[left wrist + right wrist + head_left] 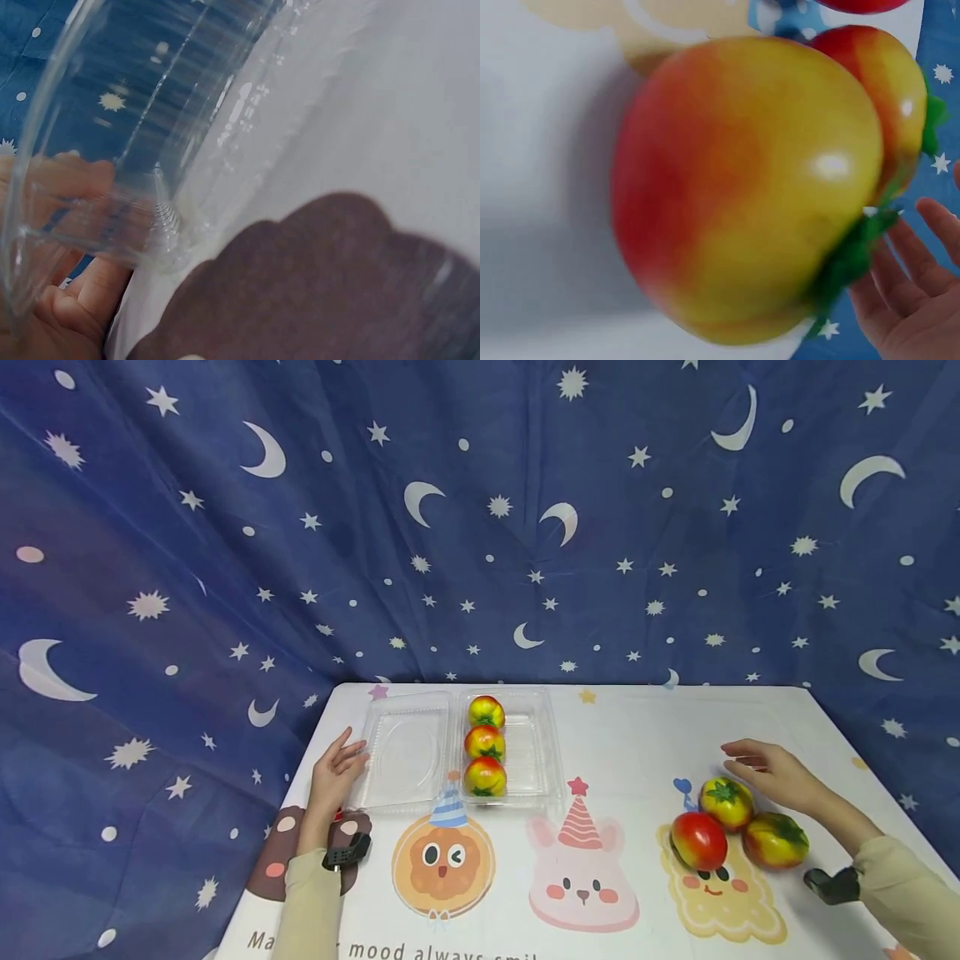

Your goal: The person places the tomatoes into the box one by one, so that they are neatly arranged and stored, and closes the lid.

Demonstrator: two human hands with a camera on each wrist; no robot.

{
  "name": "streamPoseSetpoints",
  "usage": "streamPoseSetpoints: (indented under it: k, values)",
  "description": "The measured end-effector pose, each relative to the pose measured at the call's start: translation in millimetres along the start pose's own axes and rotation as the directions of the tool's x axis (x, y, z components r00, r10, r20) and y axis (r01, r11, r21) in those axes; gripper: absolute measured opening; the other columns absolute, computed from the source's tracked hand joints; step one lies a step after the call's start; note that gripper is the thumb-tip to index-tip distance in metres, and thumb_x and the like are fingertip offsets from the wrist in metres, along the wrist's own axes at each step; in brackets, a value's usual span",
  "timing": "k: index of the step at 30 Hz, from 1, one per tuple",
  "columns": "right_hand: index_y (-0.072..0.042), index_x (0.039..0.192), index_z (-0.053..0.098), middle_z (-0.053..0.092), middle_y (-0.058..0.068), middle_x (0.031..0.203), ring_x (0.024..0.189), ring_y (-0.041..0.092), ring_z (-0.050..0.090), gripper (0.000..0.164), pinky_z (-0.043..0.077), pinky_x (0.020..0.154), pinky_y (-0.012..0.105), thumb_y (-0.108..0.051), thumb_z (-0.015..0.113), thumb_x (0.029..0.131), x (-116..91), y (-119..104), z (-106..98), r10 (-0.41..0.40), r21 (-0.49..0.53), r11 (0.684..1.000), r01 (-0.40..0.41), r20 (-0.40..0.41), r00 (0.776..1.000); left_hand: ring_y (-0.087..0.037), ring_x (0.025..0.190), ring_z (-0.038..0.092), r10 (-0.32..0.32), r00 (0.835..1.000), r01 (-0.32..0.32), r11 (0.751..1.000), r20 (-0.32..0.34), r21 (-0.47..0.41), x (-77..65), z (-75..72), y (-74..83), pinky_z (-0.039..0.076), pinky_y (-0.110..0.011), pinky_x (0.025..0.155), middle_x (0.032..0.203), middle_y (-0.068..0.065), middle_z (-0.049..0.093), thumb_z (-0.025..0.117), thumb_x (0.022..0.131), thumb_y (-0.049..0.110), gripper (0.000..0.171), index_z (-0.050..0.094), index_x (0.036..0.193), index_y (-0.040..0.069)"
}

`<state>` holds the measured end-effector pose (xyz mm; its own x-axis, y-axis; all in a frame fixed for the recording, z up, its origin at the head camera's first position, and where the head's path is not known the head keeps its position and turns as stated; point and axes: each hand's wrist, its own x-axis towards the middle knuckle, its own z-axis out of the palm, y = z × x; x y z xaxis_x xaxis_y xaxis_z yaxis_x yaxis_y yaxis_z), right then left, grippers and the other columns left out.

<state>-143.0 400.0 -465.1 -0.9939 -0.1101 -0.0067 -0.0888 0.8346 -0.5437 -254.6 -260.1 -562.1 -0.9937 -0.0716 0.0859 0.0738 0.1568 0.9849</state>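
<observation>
A clear plastic clamshell box (534, 752) lies open at the back of the table, its lid (405, 752) folded out to the left. Three red-and-yellow fruits with green leafy tops, such as the front one (485, 777), form a column in its left half. My left hand (337, 772) is at the lid's left edge, fingers loosely bent; through the plastic (157, 150) I cannot tell whether they touch it. At the right, my right hand (776, 774) hovers with relaxed fingers just behind a yellow-green fruit (726, 803), holding nothing. Beside that lie a red fruit (699, 842) and another yellow-red fruit (750, 187).
A white tablecloth (622, 735) printed with cartoon figures covers the table. Behind and to the left hangs a dark blue curtain (480, 568) with moons and stars. Dark wrist cameras sit on the left wrist (347, 852) and right wrist (832, 887).
</observation>
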Motion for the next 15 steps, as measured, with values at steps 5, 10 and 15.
streamPoseSetpoints:
  k: [5,10,15]
  values:
    - [0.013,0.126,0.055,0.058,0.034,0.121,0.103,0.05,0.058,0.041,0.055,0.08,0.052,-0.018,0.06,0.099,-5,10,6,0.06,0.047,0.997,-0.061,0.029,0.998,0.002,0.097,0.063,0.01,1.0,-0.01,1.0,-0.01,-0.008,-0.5,-2.9,-3.1,0.05,-0.012,0.078,0.137,-0.026,0.055,0.067,0.094,0.005,0.068,0.035,0.154,0.01]
    - [0.012,0.126,0.055,0.059,0.032,0.116,0.096,0.042,0.064,0.043,0.059,0.07,0.039,-0.021,0.06,0.099,-6,19,14,0.077,0.086,0.993,-0.083,0.07,0.995,-0.013,0.104,0.066,-0.012,1.0,0.012,0.999,0.011,-0.031,-6.5,-1.7,16.0,0.051,-0.014,0.078,0.136,-0.029,0.053,0.065,0.093,-0.002,0.067,0.035,0.153,0.004]
    - [0.011,0.122,0.059,0.064,0.025,0.109,0.092,0.031,0.063,0.042,0.058,0.068,0.031,-0.025,0.061,0.098,-8,22,16,0.081,0.092,0.992,-0.091,0.115,0.99,-0.027,0.11,0.063,-0.021,1.0,0.021,1.0,0.019,0.005,-11.2,0.7,30.4,0.051,-0.014,0.079,0.135,-0.029,0.054,0.065,0.093,-0.003,0.067,0.035,0.152,0.004]
